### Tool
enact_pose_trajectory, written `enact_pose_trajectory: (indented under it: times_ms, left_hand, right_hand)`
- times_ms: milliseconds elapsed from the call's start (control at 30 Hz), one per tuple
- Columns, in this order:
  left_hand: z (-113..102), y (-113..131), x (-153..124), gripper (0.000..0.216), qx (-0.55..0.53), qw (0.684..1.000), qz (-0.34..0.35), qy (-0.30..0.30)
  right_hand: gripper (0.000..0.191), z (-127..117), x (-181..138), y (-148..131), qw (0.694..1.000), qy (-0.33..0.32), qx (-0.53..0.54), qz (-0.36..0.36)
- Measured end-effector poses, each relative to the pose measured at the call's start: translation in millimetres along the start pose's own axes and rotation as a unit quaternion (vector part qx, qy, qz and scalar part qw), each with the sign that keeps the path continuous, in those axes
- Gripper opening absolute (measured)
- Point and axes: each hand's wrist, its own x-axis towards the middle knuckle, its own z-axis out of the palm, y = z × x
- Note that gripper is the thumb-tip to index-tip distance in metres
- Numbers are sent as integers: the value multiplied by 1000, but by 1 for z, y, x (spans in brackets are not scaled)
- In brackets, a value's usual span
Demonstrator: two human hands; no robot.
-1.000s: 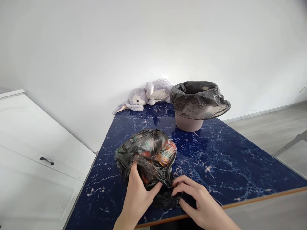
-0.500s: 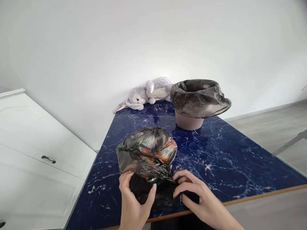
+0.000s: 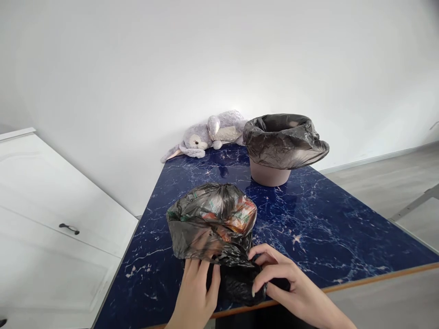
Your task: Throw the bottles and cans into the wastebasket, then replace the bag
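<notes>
A thin black trash bag [image 3: 212, 214] with colourful wrappers showing through it lies near the front of the table. My left hand [image 3: 199, 285] reaches into its near side, fingers stretched forward under the film and seen dimly through it, thumb apart. At the bag's near right side, my right hand [image 3: 277, 278] pinches the gathered dark plastic between thumb and fingers. Loose black plastic bunches between the two hands, close to the table's front edge.
Farther back on the blue marbled table [image 3: 329, 228] stands a pinkish bin [image 3: 270, 174] lined with a dark bag [image 3: 284, 146]. A grey plush rabbit [image 3: 206, 135] lies against the wall. White cabinet doors [image 3: 51, 242] flank the left side.
My left hand has gone from holding the bag's rim on the left to reaching inside under the film. My right hand keeps its grip, shifted slightly right and down.
</notes>
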Motion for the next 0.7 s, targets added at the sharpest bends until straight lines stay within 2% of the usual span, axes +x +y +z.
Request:
enact_pose_trajectory:
  times_ms: [200, 333, 500, 700]
  left_hand:
    - [-26, 1, 40, 61, 95, 991, 36, -87]
    - [-45, -3, 52, 61, 111, 984, 58, -130]
    - [-59, -18, 47, 60, 104, 980, 73, -151]
    - [-61, -39, 47, 60, 117, 980, 99, -129]
  right_hand:
    - [34, 1, 1, -3, 999, -18, 9, 29]
    - [35, 0, 1, -2, 1000, -12, 4, 17]
    - [39, -2, 2, 2, 1000, 14, 1, -9]
    - [40, -1, 1, 2, 1000, 14, -8, -14]
